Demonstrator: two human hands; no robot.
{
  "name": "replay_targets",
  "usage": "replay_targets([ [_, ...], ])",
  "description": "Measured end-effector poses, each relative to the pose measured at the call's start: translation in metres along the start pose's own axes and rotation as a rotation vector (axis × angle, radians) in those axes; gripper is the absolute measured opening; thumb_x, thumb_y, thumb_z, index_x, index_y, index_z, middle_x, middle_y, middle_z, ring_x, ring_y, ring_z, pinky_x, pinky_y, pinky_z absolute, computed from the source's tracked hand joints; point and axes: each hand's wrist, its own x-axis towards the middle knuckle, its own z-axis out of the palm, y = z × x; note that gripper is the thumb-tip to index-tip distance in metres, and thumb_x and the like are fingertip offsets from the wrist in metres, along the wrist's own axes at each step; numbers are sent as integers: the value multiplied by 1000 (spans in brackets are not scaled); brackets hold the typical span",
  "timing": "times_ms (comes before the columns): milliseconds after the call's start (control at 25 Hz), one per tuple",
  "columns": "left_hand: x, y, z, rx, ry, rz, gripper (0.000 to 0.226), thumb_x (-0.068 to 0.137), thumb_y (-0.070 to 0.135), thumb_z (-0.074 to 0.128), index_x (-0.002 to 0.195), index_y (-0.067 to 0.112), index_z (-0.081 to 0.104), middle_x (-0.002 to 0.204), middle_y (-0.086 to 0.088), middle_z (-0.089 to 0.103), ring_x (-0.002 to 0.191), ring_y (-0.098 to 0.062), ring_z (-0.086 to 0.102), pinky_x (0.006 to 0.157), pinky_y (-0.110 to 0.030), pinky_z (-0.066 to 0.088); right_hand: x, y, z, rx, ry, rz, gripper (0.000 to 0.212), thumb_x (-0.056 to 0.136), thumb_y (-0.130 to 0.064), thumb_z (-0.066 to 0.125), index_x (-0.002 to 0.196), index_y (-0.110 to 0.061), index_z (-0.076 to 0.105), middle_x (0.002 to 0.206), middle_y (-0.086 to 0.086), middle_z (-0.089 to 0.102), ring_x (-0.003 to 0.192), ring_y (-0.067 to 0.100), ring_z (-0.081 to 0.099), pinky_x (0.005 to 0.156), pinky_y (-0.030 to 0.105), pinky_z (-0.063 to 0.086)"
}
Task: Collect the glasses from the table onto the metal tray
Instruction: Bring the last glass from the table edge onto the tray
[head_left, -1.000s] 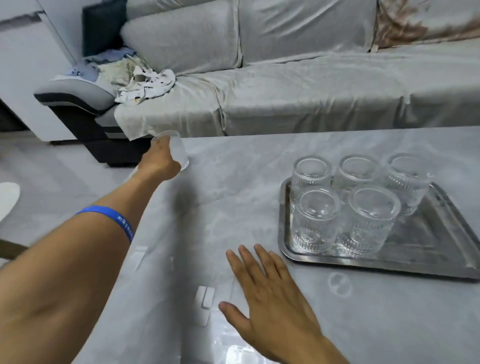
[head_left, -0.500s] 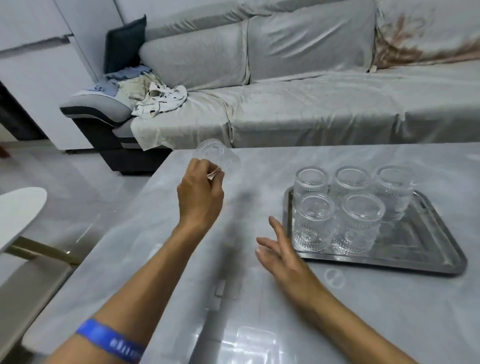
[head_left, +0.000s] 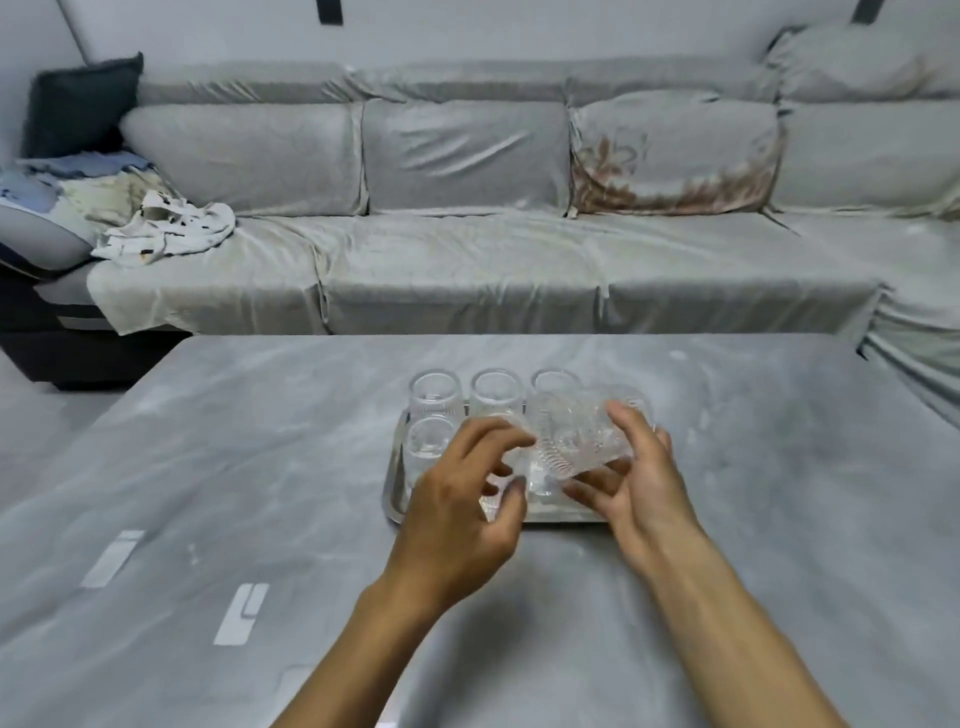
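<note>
A clear ribbed glass (head_left: 574, 447) hangs tilted on its side above the metal tray (head_left: 393, 491). My right hand (head_left: 636, 478) grips it, thumb on top and fingers underneath. My left hand (head_left: 462, 499) hovers just left of the glass's base, with thumb and fingers spread and curled and nothing clamped between them. Several more glasses stand upright on the tray: three in the back row (head_left: 435, 394) (head_left: 496, 392) (head_left: 555, 382) and one at the front left (head_left: 430, 441). My hands hide the tray's front right part.
The tray sits mid-way across a grey marble-look table (head_left: 249, 447). White tape marks (head_left: 241, 613) lie near its front left. Behind the table runs a covered grey sofa (head_left: 467, 270) with crumpled cloths (head_left: 166, 234) at its left end.
My left hand carried the glass from the table's far left corner to above the tray. My right hand rose from the table and took hold of it. The view swung right.
</note>
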Motion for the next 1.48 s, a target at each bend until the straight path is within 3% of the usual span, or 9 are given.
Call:
replay_targets([
  [160, 19, -55, -28, 78, 190, -525, 38, 79, 22, 65, 114, 31, 56, 113, 8, 62, 97, -14, 64, 79, -33, 54, 29, 6, -26, -681, 217, -372, 54, 68, -42, 75, 111, -41, 42, 112, -4, 64, 86, 20, 62, 70, 37, 48],
  [280, 19, -91, -35, 302, -122, -711, 61, 73, 21, 69, 129, 29, 47, 122, 0, 63, 110, -26, 60, 92, -44, 49, 48, 22, -32, -937, 207, -483, 73, 66, -39, 80, 123, -35, 35, 124, -3, 57, 98, 21, 56, 74, 30, 35],
  [560, 7, -115, -30, 232, -237, -727, 33, 74, 32, 73, 105, 34, 63, 107, 12, 72, 97, -19, 68, 90, -45, 51, 56, 52, -17, -1047, 67, -507, 91, 57, -29, 86, 127, -39, 29, 110, -13, 54, 93, 13, 54, 72, 27, 36],
  [840, -1, -134, -37, 50, -203, -750, 60, 74, 12, 74, 130, 24, 56, 115, 2, 67, 99, -17, 64, 84, -32, 51, 74, 42, -33, -910, -133, -259, 100, 62, 0, 80, 136, -42, 26, 112, -14, 51, 89, 8, 58, 58, 15, 46],
  [960, 8, -157, -51, 162, -261, -720, 86, 69, 15, 80, 144, 22, 38, 137, -3, 57, 117, -22, 57, 96, -36, 47, 102, 21, -57, -1050, -237, -179, 96, 62, 9, 78, 140, -28, 35, 137, 6, 50, 119, 21, 52, 85, 33, 52],
  [1040, 21, -170, -61, 192, -416, -665, 107, 62, 24, 88, 149, 29, 26, 147, 1, 47, 130, -22, 48, 104, -36, 41, 119, 8, -68, -1212, -416, -161, 103, 62, 2, 83, 146, -27, 30, 147, 2, 43, 133, 14, 39, 106, 32, 36],
  [1200, 54, -190, -65, 288, -720, -581, 133, 46, 45, 92, 150, 39, 9, 155, 11, 32, 139, -15, 35, 110, -30, 32, 146, 1, -64, -1300, -699, -100, 113, 62, -11, 89, 145, -40, 19, 149, -16, 34, 135, 1, 30, 105, 11, 24],
  [1360, 65, -202, -57, 241, -723, -509, 129, 43, 45, 94, 147, 44, 18, 150, 10, 39, 132, -15, 42, 104, -28, 36, 162, 9, -64, -1271, -775, -130, 111, 60, -10, 90, 123, -66, 18, 133, -38, 29, 117, -26, 33, 89, -6, 23],
  [1480, 64, -206, -56, 196, -704, -467, 123, 44, 42, 95, 144, 44, 23, 148, 6, 40, 130, -18, 44, 105, -34, 39, 168, 11, -69, -1278, -758, -136, 114, 55, -19, 93, 115, -79, 17, 131, -43, 31, 120, -23, 34, 91, -5, 24],
])
